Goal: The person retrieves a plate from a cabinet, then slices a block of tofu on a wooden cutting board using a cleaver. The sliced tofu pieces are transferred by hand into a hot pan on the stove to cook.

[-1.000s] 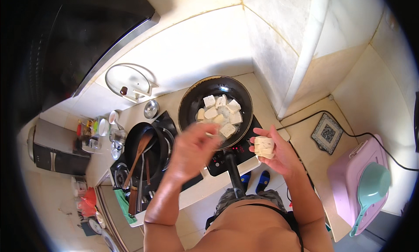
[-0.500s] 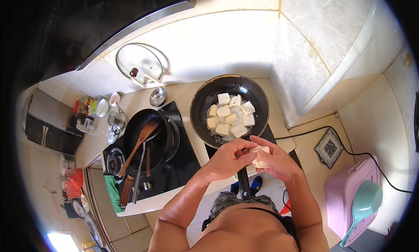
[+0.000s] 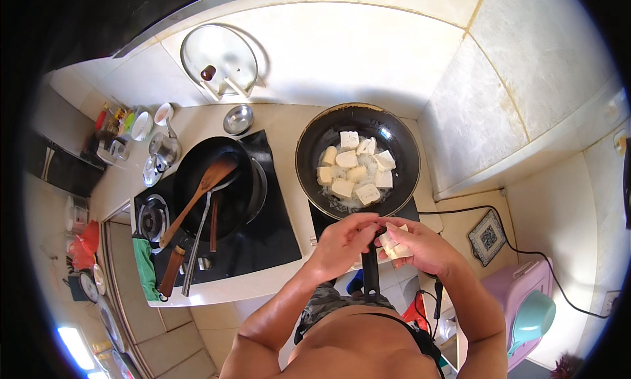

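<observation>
Head view: hands (image 3: 381, 242) around tofu (image 3: 395, 242)

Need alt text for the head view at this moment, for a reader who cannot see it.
Seen from above, a person's left hand and right hand meet over white tofu pieces held in the right palm, just in front of a black frying pan of tofu cubes in oil. Left of it, a dark wok holds a wooden spatula.

bare forearms, bare torso, camouflage-patterned shorts, thin black strap across chest
</observation>
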Available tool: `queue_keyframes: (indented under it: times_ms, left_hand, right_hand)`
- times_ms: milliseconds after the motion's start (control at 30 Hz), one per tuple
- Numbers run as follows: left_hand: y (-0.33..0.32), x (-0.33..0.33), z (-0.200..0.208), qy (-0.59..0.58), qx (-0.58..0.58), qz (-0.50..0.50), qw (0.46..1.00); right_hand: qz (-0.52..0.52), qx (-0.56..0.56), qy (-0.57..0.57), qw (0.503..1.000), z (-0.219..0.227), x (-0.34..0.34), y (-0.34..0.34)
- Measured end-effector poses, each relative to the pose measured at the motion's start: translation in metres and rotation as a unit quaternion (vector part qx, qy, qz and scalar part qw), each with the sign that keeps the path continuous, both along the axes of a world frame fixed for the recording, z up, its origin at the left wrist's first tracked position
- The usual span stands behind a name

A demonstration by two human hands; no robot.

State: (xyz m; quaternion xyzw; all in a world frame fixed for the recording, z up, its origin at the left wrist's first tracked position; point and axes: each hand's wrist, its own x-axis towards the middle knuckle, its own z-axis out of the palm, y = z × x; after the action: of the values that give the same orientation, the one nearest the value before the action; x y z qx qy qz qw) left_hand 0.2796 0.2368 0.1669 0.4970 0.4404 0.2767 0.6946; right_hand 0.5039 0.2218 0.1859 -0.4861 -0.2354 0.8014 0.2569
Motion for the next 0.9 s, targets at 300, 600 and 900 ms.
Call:
queue_keyframes:
  times_ms: [300,600,900]
  left_hand:
    - [-0.071,0.022,-0.062,-0.141,-0.27,0.07,0.95]
    - [-0.063,0.014,-0.033,-0.162,-0.293,0.112,0.936]
    - [-0.065,0.011,-0.024,-0.204,-0.264,0.095,0.938]
  right_hand:
    - [-0.094,0.07,0.002,0.993,0.019,0.025,0.005]
    - [-0.137,0.114,0.021,0.984,0.041,0.041,0.004]
    - [-0.138,0.148,0.08,0.976,0.053,0.051,0.003]
